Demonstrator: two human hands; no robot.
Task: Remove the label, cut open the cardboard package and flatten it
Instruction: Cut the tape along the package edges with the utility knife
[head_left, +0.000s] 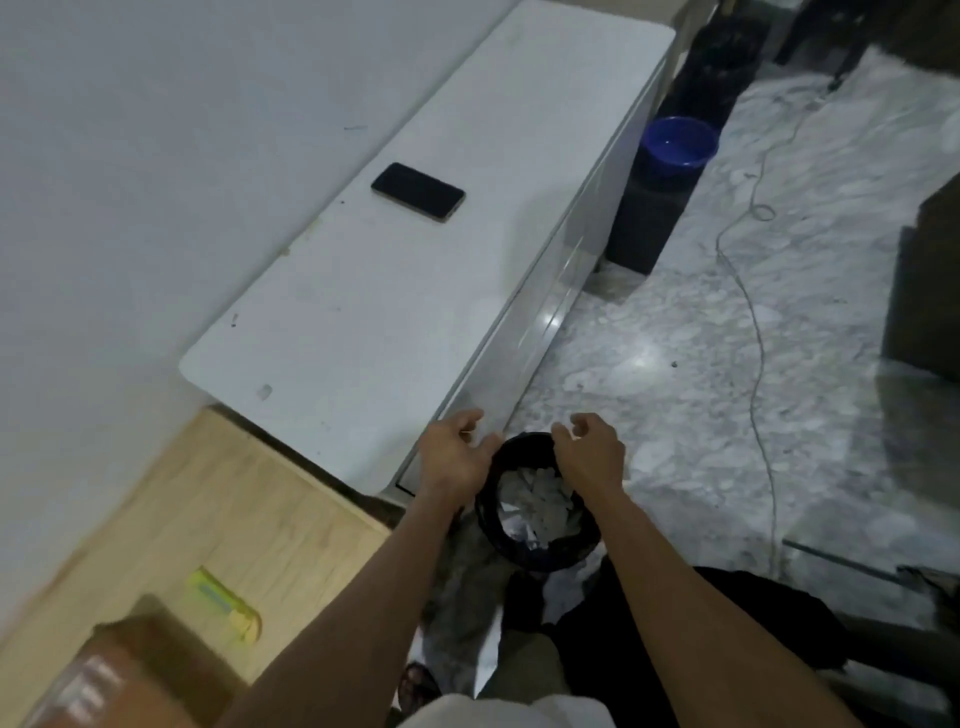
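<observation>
The brown cardboard package (130, 670) was seen at the near left corner on the pale wooden worktop (208, 519), well apart from both hands, with a yellow-green utility knife (223, 605) just beside it. The left hand (457, 457) and the right hand (589, 454) were held open with fingers loosely curled, empty, over the round black waste bin (535, 551) filled with white paper scraps. To the right, open marble floor (727, 364) was crossed by a thin cable (753, 312); a black phone (418, 192) lay on the white cabinet (363, 312).
</observation>
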